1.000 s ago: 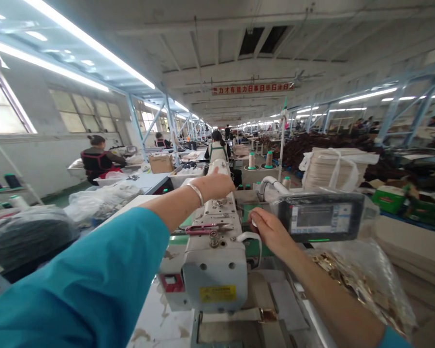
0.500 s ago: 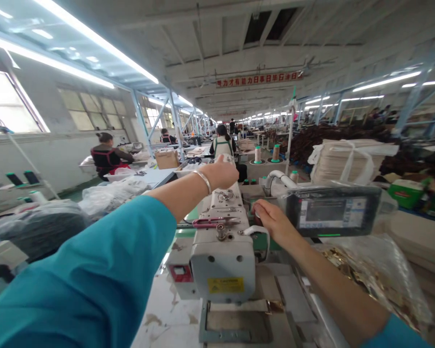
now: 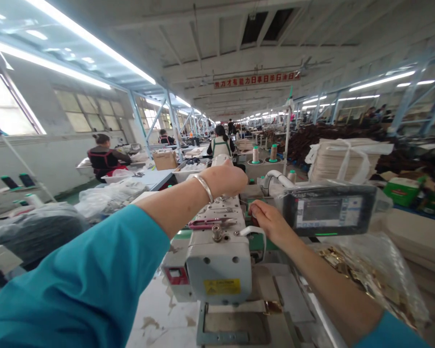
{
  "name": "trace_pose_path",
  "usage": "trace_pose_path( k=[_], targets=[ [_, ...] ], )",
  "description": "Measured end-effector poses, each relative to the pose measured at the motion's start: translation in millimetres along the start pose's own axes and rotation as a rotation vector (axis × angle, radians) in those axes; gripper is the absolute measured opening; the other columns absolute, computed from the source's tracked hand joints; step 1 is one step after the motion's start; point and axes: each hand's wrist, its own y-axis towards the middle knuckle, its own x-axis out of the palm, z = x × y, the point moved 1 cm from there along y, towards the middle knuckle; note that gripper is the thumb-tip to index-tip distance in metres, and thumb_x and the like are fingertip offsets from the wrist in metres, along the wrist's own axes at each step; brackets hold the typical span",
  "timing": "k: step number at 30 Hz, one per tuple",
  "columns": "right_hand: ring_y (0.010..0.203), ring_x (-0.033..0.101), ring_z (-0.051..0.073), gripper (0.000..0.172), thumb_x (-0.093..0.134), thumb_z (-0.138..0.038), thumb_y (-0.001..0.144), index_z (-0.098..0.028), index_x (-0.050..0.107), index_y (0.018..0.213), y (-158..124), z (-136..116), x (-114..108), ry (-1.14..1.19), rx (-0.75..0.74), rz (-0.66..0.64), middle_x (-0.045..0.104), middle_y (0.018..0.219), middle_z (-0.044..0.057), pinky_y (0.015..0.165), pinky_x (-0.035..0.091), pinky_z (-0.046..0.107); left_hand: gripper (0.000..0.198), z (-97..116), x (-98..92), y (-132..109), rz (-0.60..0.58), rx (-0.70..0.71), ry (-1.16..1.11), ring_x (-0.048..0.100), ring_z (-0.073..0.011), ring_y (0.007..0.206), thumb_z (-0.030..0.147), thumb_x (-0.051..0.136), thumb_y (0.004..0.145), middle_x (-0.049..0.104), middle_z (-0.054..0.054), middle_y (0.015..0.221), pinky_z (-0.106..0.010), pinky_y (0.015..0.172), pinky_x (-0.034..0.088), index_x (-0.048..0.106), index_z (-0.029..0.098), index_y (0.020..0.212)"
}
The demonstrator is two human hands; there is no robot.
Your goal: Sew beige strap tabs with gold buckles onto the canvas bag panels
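Observation:
My left hand (image 3: 229, 180), a silver bangle at its wrist, reaches over the far top of the sewing machine (image 3: 219, 270). Its fingers are bent closed on the side away from me, so whatever they grip is hidden. To the right of the machine head, my right hand (image 3: 268, 218) has its fingers curled in by the machine's side; a small reddish-brown patch shows at the fingertips, too little to name. Pink-handled thread snips (image 3: 206, 224) lie on top of the machine. Below its head sits a metal clamp frame (image 3: 223, 337), with a gold metal piece (image 3: 272, 307) beside it.
A control screen (image 3: 329, 210) stands right of my right hand, above a plastic bag of gold metal parts (image 3: 369, 275). Thread cones (image 3: 255, 154) stand beyond the machine. Plastic-wrapped goods (image 3: 36, 229) lie to the left. Other people (image 3: 103, 157) sit at stations further off.
My left hand has moved right and a little nearer across the machine top, and its fingers have turned downward. My right hand stays almost where it was. The view has shifted slightly.

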Motion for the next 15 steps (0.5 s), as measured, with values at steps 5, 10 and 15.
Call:
trace_pose_path(
  k=[5,10,15],
  targets=[
    [0.054,0.047,0.014,0.032,0.034,-0.041,0.093,-0.022,0.048,0.071,-5,3,-3,0.045,0.012,-0.009,0.051,0.056,-0.002,0.058,0.035,0.027,0.019,-7,-14.1,2,-0.077,-0.02,0.087,0.065,-0.0224,0.086,0.004,0.053,0.08,0.072,-0.009,0.086,-0.042,0.093,0.037,0.07,0.014,0.08],
    [0.048,0.045,0.013,0.031,0.034,-0.041,0.094,-0.022,0.048,0.073,-14,9,-14,0.092,0.069,-0.007,0.048,0.052,-0.004,0.052,0.034,0.025,0.02,-12,-20.7,10,0.114,-0.036,0.105,0.063,-0.0224,0.088,0.015,0.049,0.089,0.071,-0.006,0.086,-0.041,0.089,0.033,0.069,0.017,0.088],
    [0.049,0.046,0.012,0.032,0.035,-0.043,0.094,-0.022,0.049,0.076,-27,12,-17,0.122,0.098,-0.02,0.048,0.054,-0.004,0.049,0.034,0.024,0.023,-15,-13.2,25,0.246,-0.033,0.151,0.06,-0.0241,0.093,0.023,0.047,0.092,0.068,-0.007,0.09,-0.041,0.087,0.03,0.068,0.018,0.085]
  ],
)
